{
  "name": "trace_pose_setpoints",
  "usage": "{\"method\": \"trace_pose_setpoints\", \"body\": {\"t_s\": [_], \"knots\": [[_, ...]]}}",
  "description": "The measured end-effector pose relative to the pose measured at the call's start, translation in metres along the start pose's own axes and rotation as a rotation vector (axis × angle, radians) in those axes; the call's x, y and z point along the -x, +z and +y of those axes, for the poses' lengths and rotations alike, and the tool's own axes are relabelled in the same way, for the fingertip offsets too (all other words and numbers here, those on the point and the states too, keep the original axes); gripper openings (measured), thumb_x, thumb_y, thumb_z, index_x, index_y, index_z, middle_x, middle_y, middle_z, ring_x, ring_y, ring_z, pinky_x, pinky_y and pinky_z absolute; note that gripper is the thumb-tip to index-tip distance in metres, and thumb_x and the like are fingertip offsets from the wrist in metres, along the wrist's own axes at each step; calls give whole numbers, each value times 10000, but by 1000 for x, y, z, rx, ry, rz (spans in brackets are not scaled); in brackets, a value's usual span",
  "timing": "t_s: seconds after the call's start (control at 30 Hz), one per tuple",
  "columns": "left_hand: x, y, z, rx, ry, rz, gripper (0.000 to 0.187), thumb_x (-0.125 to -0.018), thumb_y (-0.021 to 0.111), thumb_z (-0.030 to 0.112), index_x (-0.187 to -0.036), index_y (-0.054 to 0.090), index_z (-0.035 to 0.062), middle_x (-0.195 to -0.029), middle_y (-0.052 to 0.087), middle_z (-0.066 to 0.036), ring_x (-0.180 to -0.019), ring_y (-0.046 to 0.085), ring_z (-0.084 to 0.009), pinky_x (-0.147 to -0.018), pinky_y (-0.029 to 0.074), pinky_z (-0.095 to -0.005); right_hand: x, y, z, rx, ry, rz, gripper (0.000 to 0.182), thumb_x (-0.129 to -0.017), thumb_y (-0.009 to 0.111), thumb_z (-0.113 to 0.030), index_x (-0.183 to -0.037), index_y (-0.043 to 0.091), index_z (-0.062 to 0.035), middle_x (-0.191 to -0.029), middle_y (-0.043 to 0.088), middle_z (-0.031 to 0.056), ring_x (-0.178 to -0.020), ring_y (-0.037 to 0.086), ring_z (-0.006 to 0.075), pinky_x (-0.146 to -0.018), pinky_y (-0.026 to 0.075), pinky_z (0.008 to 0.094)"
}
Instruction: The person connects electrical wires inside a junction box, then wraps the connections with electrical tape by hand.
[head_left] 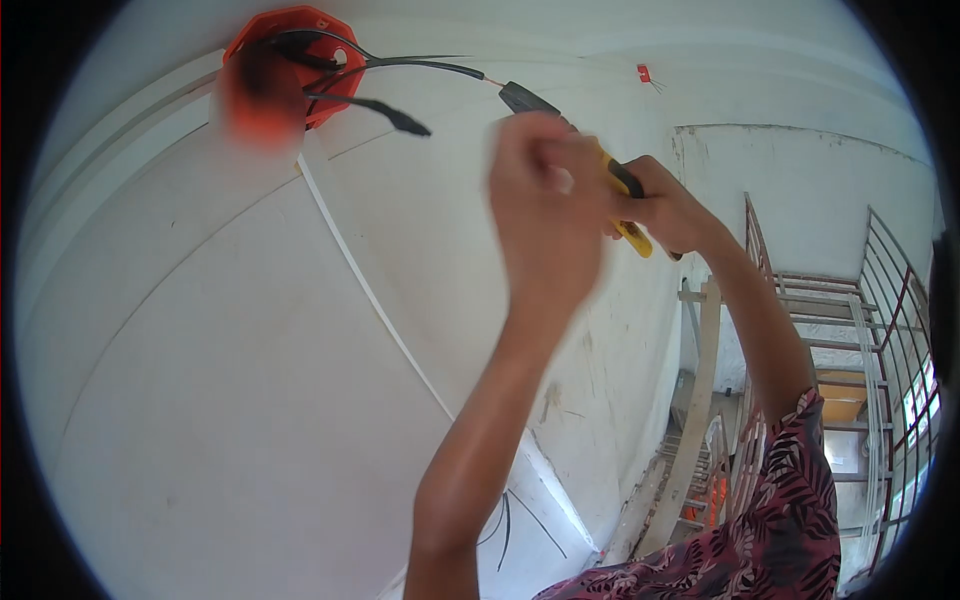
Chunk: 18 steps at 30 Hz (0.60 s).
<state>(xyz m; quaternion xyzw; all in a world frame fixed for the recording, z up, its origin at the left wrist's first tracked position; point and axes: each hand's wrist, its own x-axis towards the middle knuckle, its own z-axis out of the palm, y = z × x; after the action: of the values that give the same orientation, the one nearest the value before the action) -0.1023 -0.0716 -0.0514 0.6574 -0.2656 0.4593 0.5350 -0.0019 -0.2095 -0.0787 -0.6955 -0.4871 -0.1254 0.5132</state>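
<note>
My right hand [668,205] is closed around the yellow-and-black handles of a pair of pliers [630,235]. The dark head of the pliers points up and left, its jaws at the bare copper end of a black wire [430,65]. Curled and slightly blurred, my left hand [548,205] overlaps the middle of the pliers; I cannot tell what its fingers hold. The wire comes out of an orange octagonal junction box [315,20] on the ceiling. Another black wire [400,118] with a thick dark end hangs from the same box.
A blurred orange shape [262,110] overlaps the box's lower left. A small red fitting [645,75] with thin wires sits farther along the ceiling. Metal scaffolding [820,290] and a wooden plank [690,430] are at the right. Loose dark wires [507,520] stick out low down.
</note>
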Motion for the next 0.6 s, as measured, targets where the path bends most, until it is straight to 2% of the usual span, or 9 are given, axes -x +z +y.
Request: {"method": "trace_pose_setpoints", "body": {"t_s": [0.07, 0.17, 0.2, 0.23, 0.3, 0.37, 0.47, 0.53, 0.6], "knots": [[-20, -9, -33, 146, -123, 340, 321, -906, 585, 149, -1163, 527, -33, -1074, 570, -59, -944, 520, -124, -873, 410, -276, 3, 11, 7, -60, 31, 73, 382, -963, 611, -362, -787, 608, -23, -608, 535, 36, -593, 528, 144, -600, 443, 303], [-60, -14, -34, 293, 4, 457, 317, -915, 607, 138, -1161, 496, -28, -1129, 535, -61, -999, 515, -126, -870, 411, -302, 11, 22, -7, 392, 120, 229, 365, -980, 585, -330, -822, 627, -4, -590, 507, 85, -567, 531, 198, -601, 460, 341], [-70, -15, -24, 444, 116, 363, 292, -914, 623, 142, -1124, 503, -22, -1105, 539, -66, -1008, 530, -143, -886, 422, -313, 11, 26, -9, 394, 125, 235, 365, -980, 585, -330, -822, 627, -4, -590, 507, 85, -567, 531, 198, -601, 460, 341], [-77, -16, -15, 591, 227, 267, 269, -914, 639, 146, -1087, 510, -15, -1081, 543, -71, -1017, 545, -159, -901, 433, -325, 11, 30, -8, 508, 124, 273, 360, -983, 579, -304, -820, 606, 15, -729, 562, 108, -606, 545, 235, -631, 458, 373], [-88, -13, -2, 688, 188, 257, 256, -901, 658, 148, -1052, 511, 3, -1068, 540, -78, -1032, 552, -174, -935, 434, -331, 15, 39, -10, 653, 58, 349, 311, -971, 583, -237, -843, 612, 45, -978, 627, 134, -686, 591, 339, -683, 479, 426], [-88, -12, -1, 783, 143, 252, 246, -888, 677, 151, -1016, 512, 21, -1055, 537, -85, -1046, 559, -189, -968, 435, -337, 16, 44, -9, 694, 37, 406, 295, -965, 593, -230, -873, 628, 49, -984, 628, 129, -689, 606, 331, -676, 492, 424], [-81, -18, -16, 1062, 193, 129, 335, -900, 633, 119, -1171, 494, -18, -1174, 543, -133, -1148, 548, -235, -1058, 410, -355, 20, 46, -8, 832, 3, 481, 290, -943, 625, -233, -919, 674, 52, -985, 645, 120, -675, 637, 289, -623, 517, 399], [-77, -31, -42, 1193, 296, -180, 542, -899, 602, 101, -1374, 380, -39, -1382, 481, -177, -1268, 501, -273, -1069, 410, -362, 21, 40, -7, 932, -11, 512, 300, -928, 647, -244, -935, 703, 51, -980, 660, 115, -657, 653, 255, -578, 530, 377], [-73, -35, -63, 1039, 296, -176, 596, -918, 580, 89, -1432, 306, -37, -1453, 411, -200, -1322, 455, -289, -1097, 395, -381, 23, 36, -5, 1023, -89, 526, 279, -899, 688, -229, -928, 703, 48, -991, 657, 106, -651, 649, 235, -564, 524, 355]]}}
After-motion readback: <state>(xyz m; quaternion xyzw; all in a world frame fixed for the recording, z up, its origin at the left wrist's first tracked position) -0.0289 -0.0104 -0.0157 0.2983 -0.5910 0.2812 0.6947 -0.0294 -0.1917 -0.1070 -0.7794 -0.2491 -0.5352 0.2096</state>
